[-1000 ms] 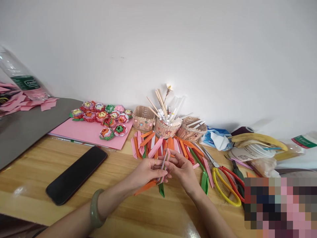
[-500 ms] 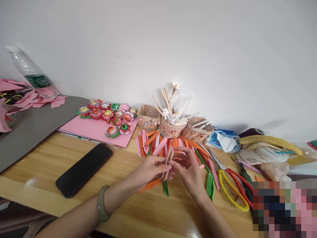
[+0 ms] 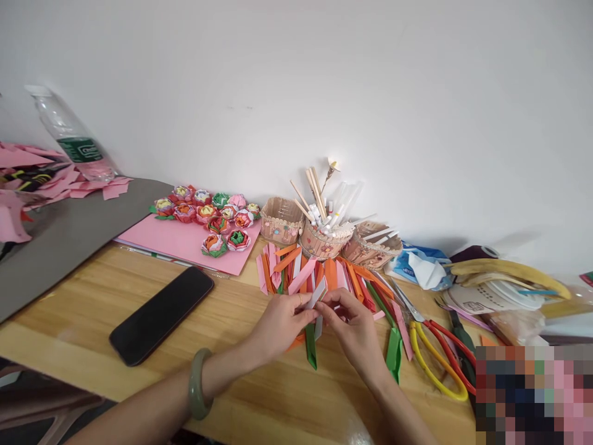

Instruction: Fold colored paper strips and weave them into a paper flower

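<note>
Between the fingertips of both hands is a small bundle of folded paper strips (image 3: pixel 317 295), its white face showing toward me. My left hand (image 3: pixel 286 318), with a ring on one finger and a green bangle on the wrist, pinches its left side. My right hand (image 3: pixel 348 318) grips the right side between thumb and fingers. Just beyond the hands lies a fan of orange, pink, white and green folded paper strips (image 3: pixel 301 272). A green folded strip (image 3: pixel 311 349) points toward me below the fingers; part of it is hidden by them.
Finished paper flowers (image 3: pixel 215 225) rest on a pink sheet (image 3: pixel 157 233). A black phone (image 3: pixel 162 315) lies left of my hands. Three small decorated baskets (image 3: pixel 324 241) stand by the wall, sticks in two. Scissors (image 3: pixel 438 358), a banana peel (image 3: pixel 509 271) and a bottle (image 3: pixel 76 136) are around.
The paper bundle has turned in my fingers, from nearly upright with pink edges showing to slanted with a white face showing. My right fingers have closed in around it.
</note>
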`<control>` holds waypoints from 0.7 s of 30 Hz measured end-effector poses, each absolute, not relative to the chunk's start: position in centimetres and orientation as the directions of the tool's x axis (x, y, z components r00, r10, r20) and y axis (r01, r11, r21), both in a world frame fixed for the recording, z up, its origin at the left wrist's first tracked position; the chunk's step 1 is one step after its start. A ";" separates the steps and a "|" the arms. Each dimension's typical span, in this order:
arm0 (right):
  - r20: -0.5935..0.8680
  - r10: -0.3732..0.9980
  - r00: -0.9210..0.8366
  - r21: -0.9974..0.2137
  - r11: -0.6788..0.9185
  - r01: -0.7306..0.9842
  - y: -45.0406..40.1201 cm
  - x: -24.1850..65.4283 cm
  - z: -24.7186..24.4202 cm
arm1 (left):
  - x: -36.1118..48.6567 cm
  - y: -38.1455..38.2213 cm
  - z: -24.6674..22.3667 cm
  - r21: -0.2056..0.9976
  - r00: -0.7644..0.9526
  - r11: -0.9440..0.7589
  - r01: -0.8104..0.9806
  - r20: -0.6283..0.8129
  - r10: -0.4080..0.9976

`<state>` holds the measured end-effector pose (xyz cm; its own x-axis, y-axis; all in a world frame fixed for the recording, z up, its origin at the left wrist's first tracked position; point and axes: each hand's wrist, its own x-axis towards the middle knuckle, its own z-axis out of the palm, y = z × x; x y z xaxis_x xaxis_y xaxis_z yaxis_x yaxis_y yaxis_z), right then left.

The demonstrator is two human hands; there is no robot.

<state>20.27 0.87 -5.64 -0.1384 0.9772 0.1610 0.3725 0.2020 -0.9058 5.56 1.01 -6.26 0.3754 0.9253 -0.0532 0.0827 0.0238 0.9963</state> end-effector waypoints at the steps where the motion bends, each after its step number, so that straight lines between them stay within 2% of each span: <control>1: 0.144 0.978 -0.151 -0.909 0.191 0.370 0.9 20.3 -5.6 | 5.6 1.0 -6.3 0.994 0.374 0.007 0.105 -0.046 0.926; 7: 0.023 0.984 -0.178 -0.947 0.078 0.313 1.2 20.5 -5.7 | 5.6 1.0 -6.6 0.994 0.401 0.010 0.105 -0.051 0.915; 15: -0.105 0.971 -0.214 -0.992 -0.088 0.088 1.6 20.6 -5.7 | 5.6 1.3 -6.6 0.976 0.483 0.189 -0.107 -0.115 0.868; 21: -0.080 0.983 -0.168 -0.994 -0.065 0.093 1.2 20.6 -5.6 | 5.6 1.6 -6.6 0.940 0.506 0.273 -0.206 -0.136 0.852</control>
<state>20.57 1.23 -5.58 -0.1677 0.9826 -0.0801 0.0928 -0.0651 -0.9936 5.56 1.58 -6.63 0.5059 0.8517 -0.1363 -0.2057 0.2726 0.9399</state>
